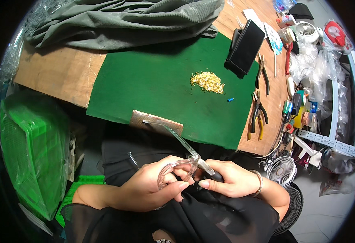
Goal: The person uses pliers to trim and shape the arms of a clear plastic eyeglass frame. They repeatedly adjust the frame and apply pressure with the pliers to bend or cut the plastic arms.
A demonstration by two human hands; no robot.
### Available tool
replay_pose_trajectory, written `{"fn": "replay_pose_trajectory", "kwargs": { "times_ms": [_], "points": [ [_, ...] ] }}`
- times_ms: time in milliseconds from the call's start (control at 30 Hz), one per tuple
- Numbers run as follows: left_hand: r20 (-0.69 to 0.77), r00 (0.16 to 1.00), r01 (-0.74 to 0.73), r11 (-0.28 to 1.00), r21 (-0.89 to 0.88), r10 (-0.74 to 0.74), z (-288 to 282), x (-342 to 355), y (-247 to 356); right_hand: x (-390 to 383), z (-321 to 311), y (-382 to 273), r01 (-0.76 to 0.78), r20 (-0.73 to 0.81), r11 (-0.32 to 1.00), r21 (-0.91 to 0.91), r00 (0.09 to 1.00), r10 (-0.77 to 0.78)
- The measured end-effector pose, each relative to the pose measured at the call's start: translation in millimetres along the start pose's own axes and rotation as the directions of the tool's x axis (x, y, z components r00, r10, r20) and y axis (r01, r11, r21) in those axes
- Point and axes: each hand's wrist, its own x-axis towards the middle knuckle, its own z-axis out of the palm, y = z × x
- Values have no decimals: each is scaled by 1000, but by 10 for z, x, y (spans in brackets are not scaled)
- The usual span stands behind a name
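Note:
In my left hand (153,186) is a clear, glossy loop (173,170), several strands thick, pinched between thumb and fingers. My right hand (226,178) is closed round a hand tool (205,167) with a grey metal part and a dark handle; its kind is unclear. Where the tool meets the loop, a clear strip (179,139) slants up and left, its far end over a small brown wooden block (139,120) at the mat's near edge. A short clear rod (133,160) shows beyond my left hand. Both hands are close together, in front of my body.
On the green mat (145,81) lie a pile of gold beads (208,82), a blue pin (230,100) and a black flat device (246,46). Two pliers (262,77) rest at the right. Grey cloth (120,24) covers the far side; a green crate (31,158) stands left.

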Motion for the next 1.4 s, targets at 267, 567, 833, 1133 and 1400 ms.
{"fn": "replay_pose_trajectory", "kwargs": {
  "times_ms": [267,567,833,1133,1400],
  "points": [
    [-56,996,-69,995,65,73,42,-3,-62,17,31,-32,-32,-34,999,-1,999,32],
    [-178,974,-112,981,157,140,88,10,-172,40,202,35,-9,-282,994,-110,959,-22],
    [-62,998,3,990,140,6,51,-59,13,73,-45,66,189,-231,776,-602,889,-396],
    [36,911,-328,666,670,411,25,-139,-93,127,-131,18,334,-89,671,-662,854,-513],
    [161,844,-430,464,775,512,-14,-81,-143,147,-118,103,400,-80,658,-638,815,-574]
  ]
}}
